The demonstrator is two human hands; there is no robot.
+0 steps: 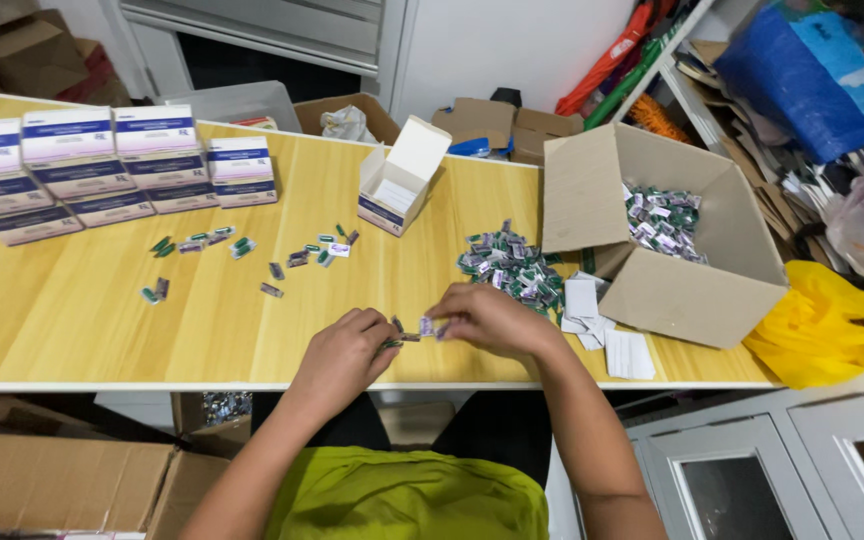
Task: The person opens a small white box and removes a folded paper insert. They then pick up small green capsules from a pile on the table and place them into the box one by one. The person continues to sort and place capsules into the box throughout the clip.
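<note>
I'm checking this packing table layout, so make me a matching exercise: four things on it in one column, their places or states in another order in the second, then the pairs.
Things
1. small open box
2. big cardboard carton
3. stacked white-and-purple boxes
4. loose pile of small packets

Places or states
A. far left of the table, closed, in rows
B. on its side at the right end, packets inside
C. mid-table, lid flap up
D. on the bare tabletop just left of the carton

Pairs: 1-C, 2-B, 3-A, 4-D

Stacked white boxes (102,170), open cardboard carton (672,270), yellow bag (832,325).
</note>
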